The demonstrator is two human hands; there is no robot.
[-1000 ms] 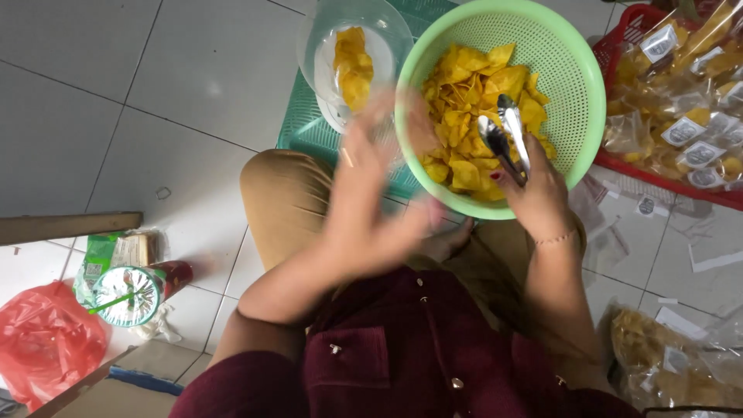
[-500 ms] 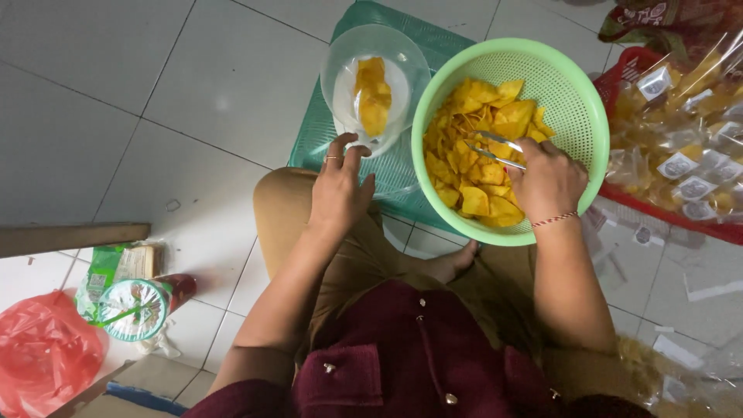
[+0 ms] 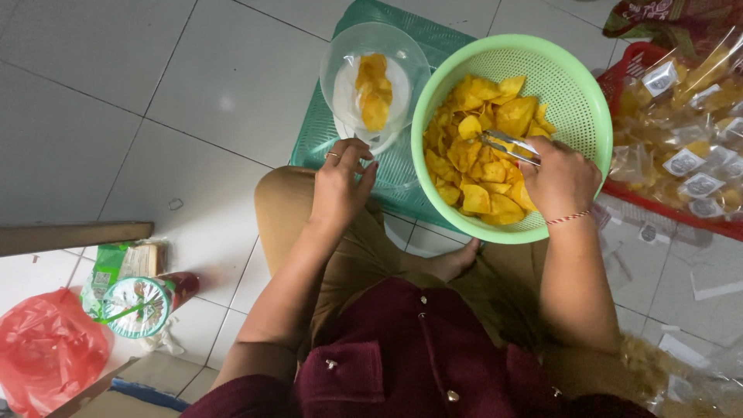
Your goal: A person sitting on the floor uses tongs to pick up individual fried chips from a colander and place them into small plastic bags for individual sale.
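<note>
Lowered left hand (image 3: 341, 183), fingertips hidden.

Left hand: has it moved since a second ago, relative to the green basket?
Yes. The left hand has drawn back off the green basket rim, towards the clear bag of chips beside it.

The floor (image 3: 139, 85) is laid with large pale grey-white tiles divided by thin dark grout lines, and soft, even light gives the tiles a faint sheen. A wooden plank (image 3: 70, 236) lies flat at the left edge. Near it sit a crumpled red plastic bag (image 3: 42, 356) and a covered drink cup with a green straw (image 3: 135, 307). Scraps of paper (image 3: 716, 286) lie scattered on the tiles at the right.
</note>
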